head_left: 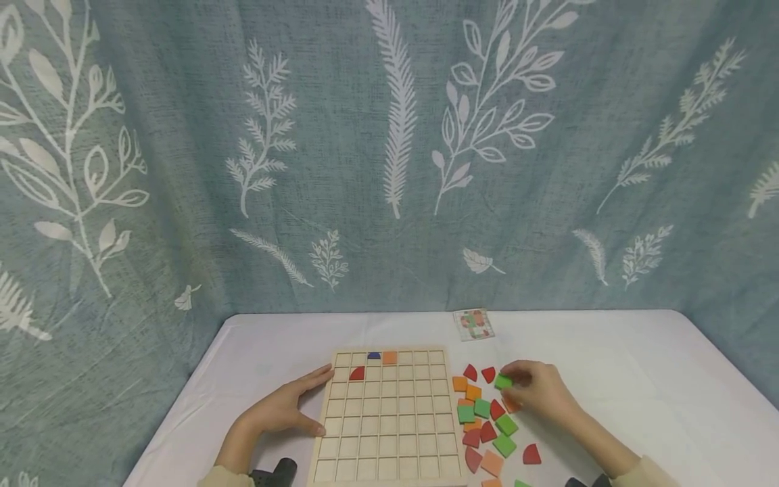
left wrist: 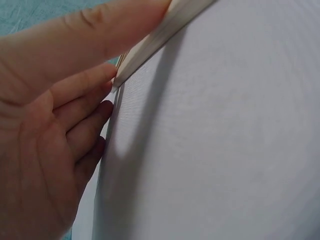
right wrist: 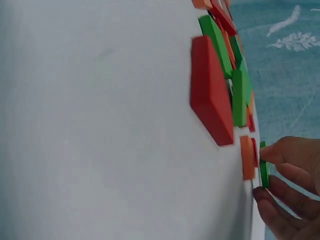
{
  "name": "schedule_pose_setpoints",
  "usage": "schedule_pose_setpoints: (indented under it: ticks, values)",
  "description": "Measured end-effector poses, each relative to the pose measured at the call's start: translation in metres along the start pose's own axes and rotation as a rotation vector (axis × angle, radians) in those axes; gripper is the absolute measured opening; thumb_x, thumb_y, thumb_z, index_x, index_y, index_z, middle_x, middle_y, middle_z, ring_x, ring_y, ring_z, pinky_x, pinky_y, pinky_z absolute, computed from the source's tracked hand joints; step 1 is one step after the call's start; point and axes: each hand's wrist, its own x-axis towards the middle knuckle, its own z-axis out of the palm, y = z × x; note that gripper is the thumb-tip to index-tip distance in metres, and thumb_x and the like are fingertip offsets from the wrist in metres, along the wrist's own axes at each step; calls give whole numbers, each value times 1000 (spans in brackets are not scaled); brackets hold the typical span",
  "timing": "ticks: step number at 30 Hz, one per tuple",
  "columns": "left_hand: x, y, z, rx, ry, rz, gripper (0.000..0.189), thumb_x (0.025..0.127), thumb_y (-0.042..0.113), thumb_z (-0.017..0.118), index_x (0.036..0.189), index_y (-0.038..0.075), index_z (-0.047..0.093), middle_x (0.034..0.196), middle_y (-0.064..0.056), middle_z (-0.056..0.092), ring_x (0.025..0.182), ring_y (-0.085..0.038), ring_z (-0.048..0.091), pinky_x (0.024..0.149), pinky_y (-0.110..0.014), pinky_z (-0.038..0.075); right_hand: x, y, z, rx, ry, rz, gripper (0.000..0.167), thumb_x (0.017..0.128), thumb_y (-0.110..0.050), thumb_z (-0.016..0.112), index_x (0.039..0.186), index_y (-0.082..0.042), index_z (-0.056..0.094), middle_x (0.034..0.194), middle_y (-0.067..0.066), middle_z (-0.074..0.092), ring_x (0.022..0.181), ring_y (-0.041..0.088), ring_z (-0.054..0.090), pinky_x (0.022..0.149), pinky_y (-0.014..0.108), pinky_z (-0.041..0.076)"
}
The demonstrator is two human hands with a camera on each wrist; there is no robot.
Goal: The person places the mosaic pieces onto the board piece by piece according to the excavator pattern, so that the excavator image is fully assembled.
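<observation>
A wooden grid board [head_left: 389, 409] lies flat, with a blue piece [head_left: 374, 355], an orange square [head_left: 389, 358] and a red quarter-circle [head_left: 357, 373] in cells of its upper rows. My left hand [head_left: 286, 402] rests along the board's left side, thumb and extended fingers at its edge. The left wrist view shows the thumb [left wrist: 85, 37] against the board's pale side [left wrist: 150, 47]. To the right of the board, my right hand [head_left: 541, 389] pinches a green square tile [head_left: 503, 381] between thumb and fingers. In the right wrist view this green tile [right wrist: 264, 165] is seen edge-on.
Loose orange tiles [head_left: 491, 463], green tiles [head_left: 504, 446] and red quarter-circles [head_left: 532, 454] are scattered right of the board, some overlapping. A small patterned card [head_left: 474, 325] lies near the back edge of the white table [head_left: 639, 365]. A leaf-print curtain [head_left: 365, 169] hangs behind.
</observation>
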Motion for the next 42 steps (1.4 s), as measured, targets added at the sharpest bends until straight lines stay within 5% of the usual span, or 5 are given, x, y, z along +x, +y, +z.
schedule_pose_setpoints:
  ticks: [8,16,27,33,42]
  values:
    - [-1,3,0,-1,-2,-19,105,55,23,86,142,-1,31,151,-22,18,135,-49,11,105,-66,10,-2,-1,-12,31,-38,-46,27,70,-15,79,94,-8,70,90,2,70,84,18,65,75,31,56]
    - [-1,3,-2,34,-7,-14,104,56,26,85,141,-2,31,150,-22,20,135,-49,14,105,-66,13,8,-10,-6,34,-96,-227,20,74,-14,75,93,-7,71,90,3,70,82,17,64,73,28,56]
    - [-1,-1,-1,19,-14,-22,103,57,25,85,141,-2,32,150,-22,20,135,-47,13,106,-64,13,36,-41,27,122,-127,-447,17,76,-12,75,92,-8,72,90,4,71,82,18,66,73,25,56]
    - [-2,1,0,18,-18,-21,102,58,24,85,141,-1,31,150,-22,20,135,-47,13,106,-65,12,49,-66,52,190,-234,-493,19,79,-15,72,97,-7,72,95,4,70,88,18,65,78,26,54]
    - [-2,0,-1,4,-7,-30,102,57,24,85,142,0,32,151,-19,20,136,-46,12,107,-63,11,67,-107,96,131,-287,-666,17,81,-11,70,97,-4,71,93,6,70,90,18,65,79,21,53]
